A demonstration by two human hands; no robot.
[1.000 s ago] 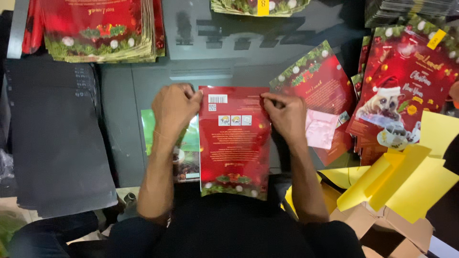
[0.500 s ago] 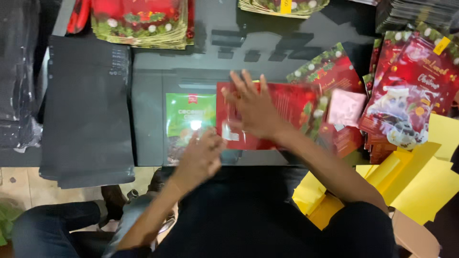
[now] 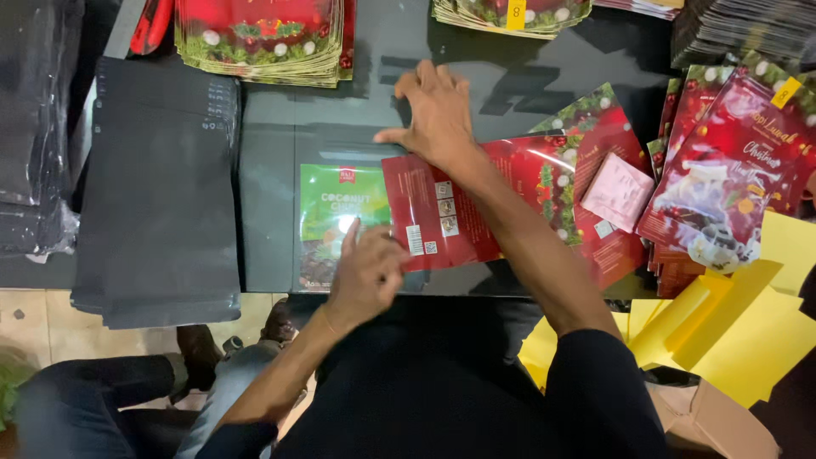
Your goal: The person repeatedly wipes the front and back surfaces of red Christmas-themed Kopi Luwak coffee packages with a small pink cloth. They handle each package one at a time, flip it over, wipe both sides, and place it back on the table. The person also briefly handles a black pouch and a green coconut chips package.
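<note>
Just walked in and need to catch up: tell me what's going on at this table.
A person is handling a red pouch lying back-up on the dark table. The right hand presses flat on its upper edge; the left hand touches its lower left corner, beside a green pouch. Stacks of red pouches and black pouches lie around.

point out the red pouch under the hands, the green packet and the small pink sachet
flat red foil pouch (image 3: 463,217): head view, on its back panel right of the white labels
green printed packet (image 3: 336,208): head view, on its upper front face
small pale pink square sachet (image 3: 618,192): head view, on its middle
</note>
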